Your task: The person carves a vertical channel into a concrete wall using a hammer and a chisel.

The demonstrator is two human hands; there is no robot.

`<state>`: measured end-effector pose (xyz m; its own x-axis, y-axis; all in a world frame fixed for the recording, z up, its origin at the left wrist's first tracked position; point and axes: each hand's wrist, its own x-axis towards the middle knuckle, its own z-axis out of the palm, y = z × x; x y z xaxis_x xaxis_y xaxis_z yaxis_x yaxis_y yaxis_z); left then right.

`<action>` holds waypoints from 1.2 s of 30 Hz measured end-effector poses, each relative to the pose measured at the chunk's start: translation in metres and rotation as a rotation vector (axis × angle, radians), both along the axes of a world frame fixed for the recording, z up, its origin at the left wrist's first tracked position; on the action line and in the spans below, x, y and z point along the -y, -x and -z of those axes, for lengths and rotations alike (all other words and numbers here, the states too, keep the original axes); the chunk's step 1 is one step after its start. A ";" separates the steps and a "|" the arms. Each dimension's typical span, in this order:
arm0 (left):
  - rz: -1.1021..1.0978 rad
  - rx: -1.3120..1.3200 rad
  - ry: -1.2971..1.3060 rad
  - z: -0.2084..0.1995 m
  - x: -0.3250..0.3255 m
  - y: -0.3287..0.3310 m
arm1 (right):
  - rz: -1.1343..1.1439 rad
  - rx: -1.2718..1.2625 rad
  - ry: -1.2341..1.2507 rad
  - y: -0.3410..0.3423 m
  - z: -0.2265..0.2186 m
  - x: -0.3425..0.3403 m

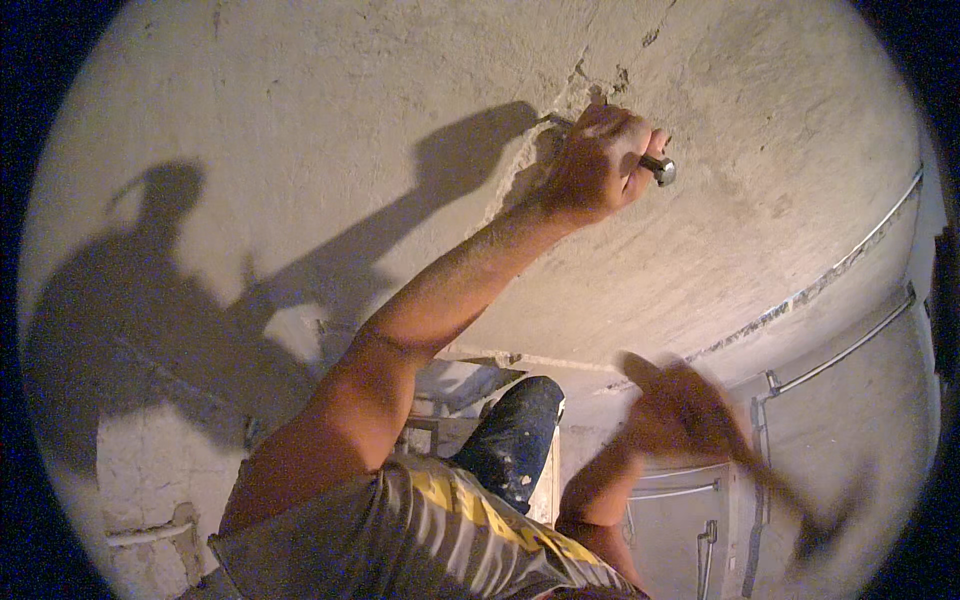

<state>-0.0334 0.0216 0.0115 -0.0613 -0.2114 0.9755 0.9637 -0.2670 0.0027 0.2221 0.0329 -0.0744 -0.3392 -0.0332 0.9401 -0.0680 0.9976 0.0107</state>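
Observation:
My left hand (pixel 603 165) is closed around a metal chisel (pixel 664 172) and lies against a rough plastered surface (pixel 380 90). The chisel's round striking end sticks out past my little finger; its other end points toward a chipped groove (pixel 510 180) in the plaster. Well below and to the right, my right hand (pixel 680 410) grips a hammer (pixel 775 480) by its handle. Both the hand and the hammer are smeared by motion, and the hammer head hangs at the lower right, apart from the chisel.
Thin metal pipes (pixel 845 350) run along the wall at the right, with a long chased slot (pixel 770 318) nearby. At lower left a short white pipe (pixel 150 535) lies in broken plaster. My paint-spotted trouser leg (pixel 515 440) shows at bottom centre. My shadow falls across the left.

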 end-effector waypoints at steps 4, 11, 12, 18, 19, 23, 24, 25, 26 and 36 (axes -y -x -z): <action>-0.062 -0.080 -0.036 0.002 -0.009 0.006 | -0.024 0.081 0.828 0.019 -0.010 0.018; 0.034 0.006 -0.003 0.000 0.001 0.006 | -0.391 -0.584 0.376 -0.029 -0.068 0.065; 0.036 0.005 -0.012 0.001 -0.001 0.006 | -0.535 -0.689 0.385 -0.030 -0.075 0.077; -0.078 -0.031 0.012 0.003 -0.008 0.006 | 0.033 0.208 0.730 0.031 -0.012 0.017; -0.078 -0.073 -0.048 0.002 -0.010 0.010 | -0.034 0.167 0.679 0.019 -0.014 0.016; -0.048 -0.016 0.013 0.005 -0.002 0.010 | 0.033 -0.322 -0.018 -0.022 -0.033 0.019; -0.026 -0.011 0.016 0.007 -0.001 0.009 | -0.116 -0.480 0.055 -0.032 -0.040 0.036; -0.003 -0.012 0.018 0.005 -0.001 0.009 | -0.265 -0.641 0.127 -0.038 -0.047 0.052; 0.019 -0.012 0.019 0.005 -0.001 0.009 | -0.385 -0.701 0.173 -0.037 -0.052 0.061; 0.002 -0.011 0.100 0.009 -0.004 -0.002 | -0.016 -0.131 0.582 -0.007 -0.003 0.010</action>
<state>-0.0318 0.0254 0.0020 -0.0505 -0.1132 0.9923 0.9633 -0.2678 0.0185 0.2288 0.0233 -0.0709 -0.2229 0.4958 0.8394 -0.1186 0.8408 -0.5281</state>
